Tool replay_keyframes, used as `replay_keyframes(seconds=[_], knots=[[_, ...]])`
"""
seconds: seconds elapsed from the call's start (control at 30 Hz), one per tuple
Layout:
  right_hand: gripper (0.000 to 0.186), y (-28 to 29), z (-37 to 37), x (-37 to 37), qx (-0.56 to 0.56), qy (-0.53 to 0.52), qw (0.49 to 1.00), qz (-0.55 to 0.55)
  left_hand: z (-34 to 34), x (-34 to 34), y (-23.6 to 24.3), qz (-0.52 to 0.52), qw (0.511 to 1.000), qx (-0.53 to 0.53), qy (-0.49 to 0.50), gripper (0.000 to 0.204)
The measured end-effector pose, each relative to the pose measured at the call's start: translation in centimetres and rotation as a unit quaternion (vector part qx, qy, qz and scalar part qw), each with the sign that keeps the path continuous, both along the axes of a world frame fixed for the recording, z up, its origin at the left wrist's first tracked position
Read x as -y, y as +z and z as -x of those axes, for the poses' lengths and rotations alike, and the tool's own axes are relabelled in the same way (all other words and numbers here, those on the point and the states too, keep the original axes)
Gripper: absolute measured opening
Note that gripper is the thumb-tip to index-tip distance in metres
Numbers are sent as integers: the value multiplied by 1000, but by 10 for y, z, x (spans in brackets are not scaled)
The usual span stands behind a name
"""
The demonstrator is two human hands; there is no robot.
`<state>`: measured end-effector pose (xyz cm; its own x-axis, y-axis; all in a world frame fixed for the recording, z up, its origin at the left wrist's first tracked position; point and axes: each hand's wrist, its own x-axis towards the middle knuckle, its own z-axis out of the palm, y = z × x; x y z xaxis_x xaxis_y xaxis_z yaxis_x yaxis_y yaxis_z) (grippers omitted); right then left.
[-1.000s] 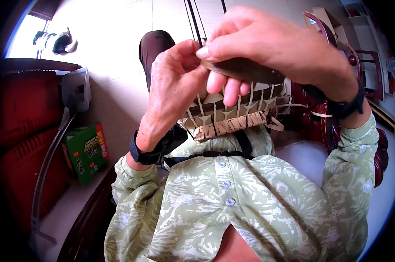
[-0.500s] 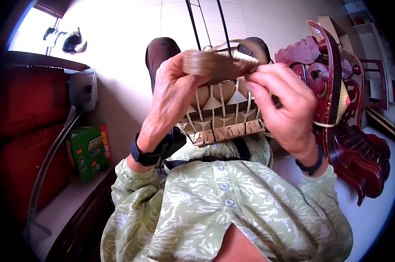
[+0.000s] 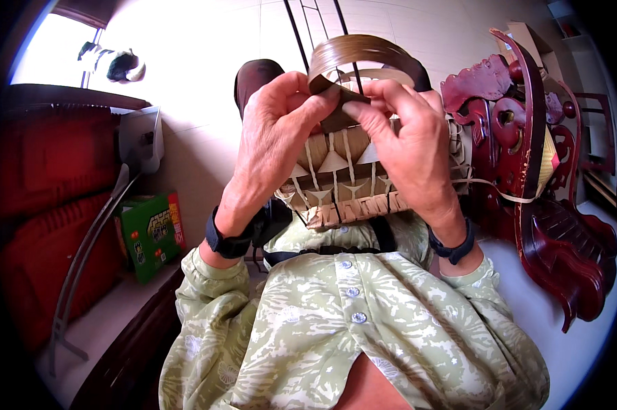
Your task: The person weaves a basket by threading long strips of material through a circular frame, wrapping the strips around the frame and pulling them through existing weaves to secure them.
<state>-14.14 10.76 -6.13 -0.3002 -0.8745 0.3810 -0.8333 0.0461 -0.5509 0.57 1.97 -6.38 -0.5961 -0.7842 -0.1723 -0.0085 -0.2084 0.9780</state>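
Note:
A flat brown strip with a grainy, glossy surface (image 3: 366,49) arches in a loop above my hands. My left hand (image 3: 271,137) pinches it between thumb and fingers. Close beside it, my right hand (image 3: 414,147) grips the same strip, its thumb pressed on a darker flat part. Below both hands a half-woven piece (image 3: 353,179) of tan and brown strips with cream cords and pale triangular folds rests on my lap. Its thick wrapped edge lies toward my body, and my right hand hides part of its right side.
Dark thin rods (image 3: 340,17) rise beyond my hands. A carved dark red wooden chair (image 3: 534,137) stands at the right, with a pale strip (image 3: 486,182) reaching toward it. Red cushions (image 3: 55,157), a green box (image 3: 148,236) and a grey curved stand (image 3: 93,253) are at the left.
My right hand has moved left, close to my left hand. The strip, blurred and low between the hands before, now stands up in a wide loop above them.

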Motion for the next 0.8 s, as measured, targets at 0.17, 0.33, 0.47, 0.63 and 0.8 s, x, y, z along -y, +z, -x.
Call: replay_keyframes(seconds=[0.17,0.33,0.47,0.63,0.8], knots=[[22,10,-1,9,172,16,981,-83,2,4,-2,15,999,52,6,24],[22,6,-8,8,126,-27,990,-63,1,7,-5,-1,999,33,-32,30],[19,2,-10,10,114,-39,991,-61,0,18,3,-89,991,22,-93,31],[17,4,-12,13,65,-40,996,-56,-4,62,-18,-95,961,-65,-250,27],[18,6,-12,10,76,-35,996,-38,5,91,-40,-113,903,-176,-376,31]])
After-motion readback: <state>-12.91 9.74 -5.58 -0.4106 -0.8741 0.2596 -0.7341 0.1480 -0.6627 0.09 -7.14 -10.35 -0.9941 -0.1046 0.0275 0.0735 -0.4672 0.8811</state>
